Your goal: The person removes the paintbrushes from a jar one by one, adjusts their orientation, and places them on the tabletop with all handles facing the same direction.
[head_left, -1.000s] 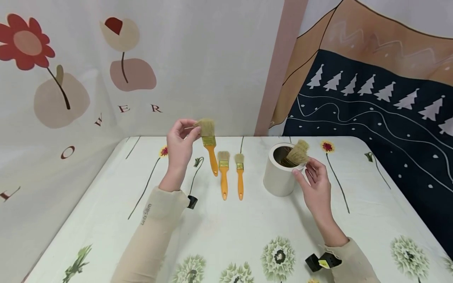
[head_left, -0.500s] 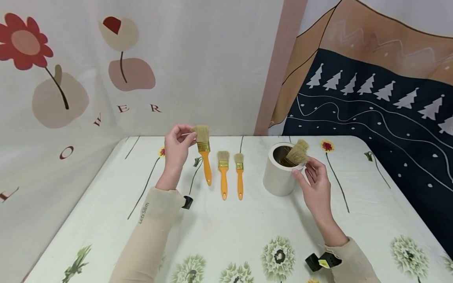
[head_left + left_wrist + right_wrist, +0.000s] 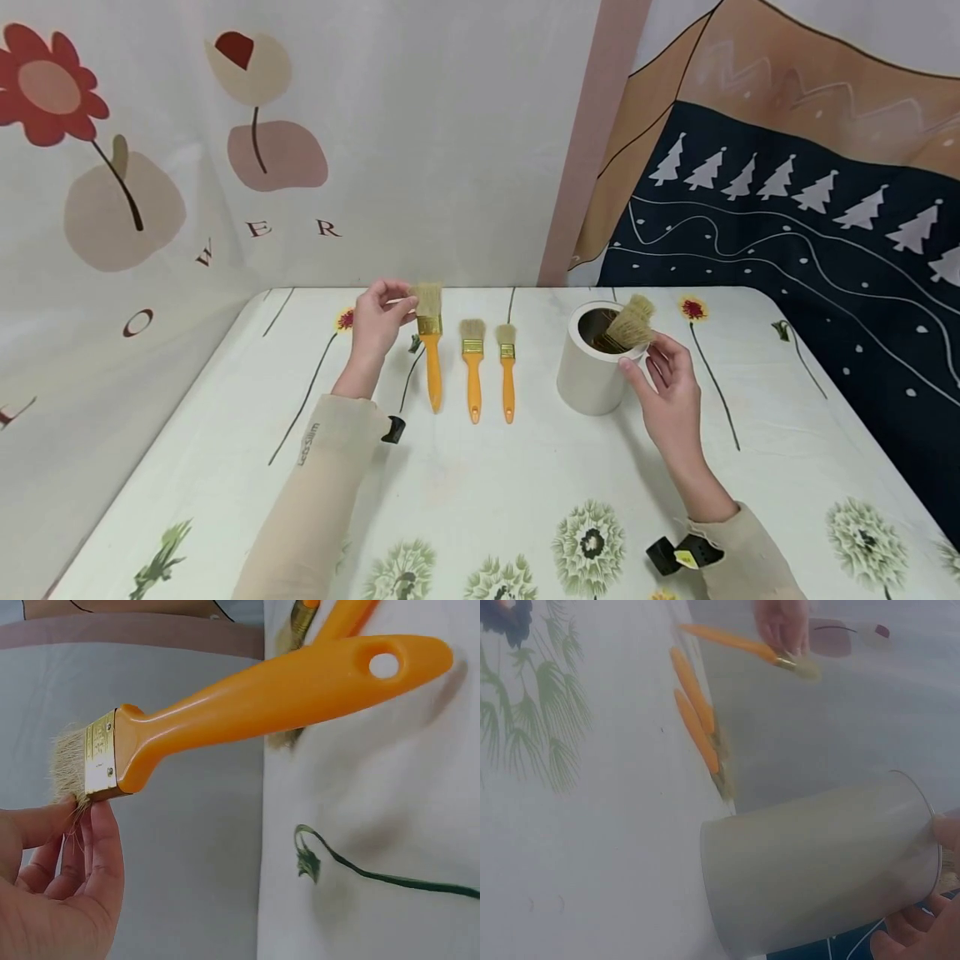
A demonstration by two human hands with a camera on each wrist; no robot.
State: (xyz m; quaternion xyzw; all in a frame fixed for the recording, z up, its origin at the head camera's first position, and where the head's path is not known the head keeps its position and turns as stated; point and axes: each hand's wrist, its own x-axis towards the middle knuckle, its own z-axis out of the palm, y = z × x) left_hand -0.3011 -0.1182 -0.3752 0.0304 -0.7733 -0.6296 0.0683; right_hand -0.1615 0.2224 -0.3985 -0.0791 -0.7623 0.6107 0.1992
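My left hand (image 3: 377,321) pinches the bristles of a wide paintbrush (image 3: 285,694) between thumb and fingers. The brush's orange handle points toward me, tilted, its end close to the table in the head view. To its right lie a medium paintbrush (image 3: 473,371) and a narrow paintbrush (image 3: 507,375), side by side with bristles away from me. My right hand (image 3: 667,396) grips the rim of a white cylindrical pot (image 3: 590,383), thumb and fingers around its right side. Another paintbrush (image 3: 632,323) leans inside the pot, bristles over the rim; its handle is hidden.
A white cloth with printed flowers covers the table (image 3: 465,492). Behind it hangs a pale printed curtain (image 3: 420,167), with a dark tree-patterned cloth (image 3: 750,233) to the right. Black straps sit at both wrists.
My left hand has lowered the wide paintbrush toward the table and a little left, and its handle has turned straighter. The right hand and the pot have stayed in place.
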